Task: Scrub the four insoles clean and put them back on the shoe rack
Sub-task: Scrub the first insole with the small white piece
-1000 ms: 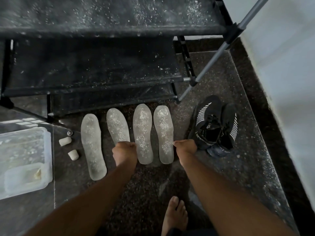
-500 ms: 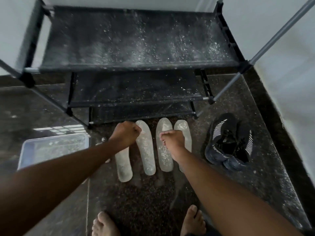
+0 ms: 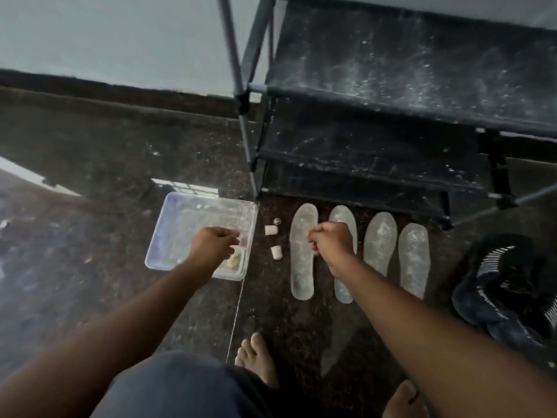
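Observation:
A row of pale, dusty translucent insoles lies on the dark floor in front of the shoe rack (image 3: 407, 70). The leftmost insole (image 3: 302, 251) is fully in view. The second insole (image 3: 343, 289) is partly hidden under my right hand (image 3: 333, 241), which hovers over it in a loose fist with nothing visible in it. The third insole (image 3: 379, 242) and the rightmost insole (image 3: 413, 260) lie untouched. My left hand (image 3: 212, 247) reaches into a clear plastic tub (image 3: 168, 233), fingers curled near a yellowish lump (image 3: 233, 261) in its near right corner. Whether it grips anything is hidden.
Two small white cylinders (image 3: 271, 230) (image 3: 275, 252) and a small metal cap (image 3: 276, 220) lie between the tub and the insoles. A pair of black sneakers (image 3: 506, 285) sits at the right. My bare feet (image 3: 257, 360) stand close below. The rack's black shelves are dusted white.
The view has swung left. My left hand left the insoles and went into the tub. My right hand shifted left, from the third insole to above the second one.

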A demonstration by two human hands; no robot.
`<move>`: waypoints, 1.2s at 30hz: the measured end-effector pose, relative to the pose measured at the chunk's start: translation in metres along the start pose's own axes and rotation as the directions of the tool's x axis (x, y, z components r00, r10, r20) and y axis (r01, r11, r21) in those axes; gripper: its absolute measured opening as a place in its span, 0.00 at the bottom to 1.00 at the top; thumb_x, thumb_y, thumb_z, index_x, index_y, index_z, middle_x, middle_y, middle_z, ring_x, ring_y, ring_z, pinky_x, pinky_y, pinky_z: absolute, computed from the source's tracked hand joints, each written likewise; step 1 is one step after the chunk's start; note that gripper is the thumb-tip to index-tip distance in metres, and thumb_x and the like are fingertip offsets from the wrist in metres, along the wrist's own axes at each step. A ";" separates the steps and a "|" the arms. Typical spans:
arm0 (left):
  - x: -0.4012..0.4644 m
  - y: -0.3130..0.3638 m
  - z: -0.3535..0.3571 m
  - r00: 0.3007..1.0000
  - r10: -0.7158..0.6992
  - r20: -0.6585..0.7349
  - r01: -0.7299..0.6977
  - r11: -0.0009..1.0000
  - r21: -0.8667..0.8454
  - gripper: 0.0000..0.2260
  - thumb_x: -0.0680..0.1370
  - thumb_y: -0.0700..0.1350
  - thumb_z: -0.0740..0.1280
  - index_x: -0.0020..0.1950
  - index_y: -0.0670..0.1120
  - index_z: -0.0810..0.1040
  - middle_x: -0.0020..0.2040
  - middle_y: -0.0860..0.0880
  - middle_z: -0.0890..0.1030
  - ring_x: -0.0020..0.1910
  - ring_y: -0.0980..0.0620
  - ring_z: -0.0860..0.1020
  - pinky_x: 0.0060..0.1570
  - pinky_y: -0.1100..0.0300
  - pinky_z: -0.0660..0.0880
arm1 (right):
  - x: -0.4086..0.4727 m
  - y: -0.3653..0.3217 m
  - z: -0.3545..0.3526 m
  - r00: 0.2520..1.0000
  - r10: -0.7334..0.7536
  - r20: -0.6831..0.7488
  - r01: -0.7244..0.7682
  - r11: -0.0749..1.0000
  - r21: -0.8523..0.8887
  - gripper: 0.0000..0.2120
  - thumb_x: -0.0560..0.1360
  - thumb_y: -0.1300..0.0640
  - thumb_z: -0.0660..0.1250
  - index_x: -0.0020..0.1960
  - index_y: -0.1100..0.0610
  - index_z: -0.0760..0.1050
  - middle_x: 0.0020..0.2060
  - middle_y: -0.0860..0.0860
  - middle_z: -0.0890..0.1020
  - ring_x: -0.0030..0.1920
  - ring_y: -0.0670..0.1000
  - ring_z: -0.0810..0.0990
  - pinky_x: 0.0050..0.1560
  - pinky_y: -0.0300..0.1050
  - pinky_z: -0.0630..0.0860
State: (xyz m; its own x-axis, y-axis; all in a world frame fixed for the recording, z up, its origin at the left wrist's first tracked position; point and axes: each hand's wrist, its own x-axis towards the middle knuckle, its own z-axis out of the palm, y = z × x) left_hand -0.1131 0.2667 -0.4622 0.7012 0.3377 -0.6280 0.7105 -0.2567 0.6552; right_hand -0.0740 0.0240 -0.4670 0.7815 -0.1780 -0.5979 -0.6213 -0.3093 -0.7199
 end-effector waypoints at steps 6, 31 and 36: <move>0.004 -0.054 -0.013 0.976 -0.170 -0.133 0.134 0.961 -0.242 0.08 0.81 0.31 0.65 0.53 0.37 0.84 0.42 0.43 0.83 0.34 0.51 0.76 0.36 0.60 0.74 | -0.003 -0.004 0.070 0.994 -0.035 0.105 0.047 0.992 -0.121 0.09 0.71 0.67 0.69 0.36 0.58 0.83 0.36 0.54 0.85 0.29 0.47 0.77 0.30 0.42 0.74; 0.017 -0.104 0.003 0.958 -0.160 -0.238 0.149 0.987 -0.062 0.14 0.79 0.40 0.68 0.64 0.45 0.85 0.57 0.45 0.87 0.56 0.48 0.84 0.59 0.53 0.80 | -0.018 0.004 0.198 0.552 -0.254 0.794 0.729 -0.317 -0.607 0.11 0.79 0.60 0.61 0.54 0.52 0.81 0.52 0.51 0.82 0.65 0.57 0.70 0.62 0.54 0.66; 0.014 -0.105 0.002 0.966 -0.124 -0.227 0.116 0.992 -0.046 0.12 0.81 0.41 0.67 0.60 0.46 0.87 0.53 0.47 0.87 0.52 0.50 0.83 0.53 0.58 0.77 | -0.018 0.009 0.203 0.541 -0.285 0.791 0.717 -0.336 -0.611 0.10 0.79 0.59 0.61 0.49 0.50 0.81 0.44 0.48 0.83 0.62 0.55 0.71 0.61 0.52 0.65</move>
State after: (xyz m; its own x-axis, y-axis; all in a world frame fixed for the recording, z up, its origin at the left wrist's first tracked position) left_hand -0.1778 0.2964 -0.5407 0.5757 0.5636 -0.5924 0.7837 -0.1736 0.5964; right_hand -0.1057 0.2138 -0.5344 0.5549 0.7308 -0.3976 0.8035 -0.5946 0.0285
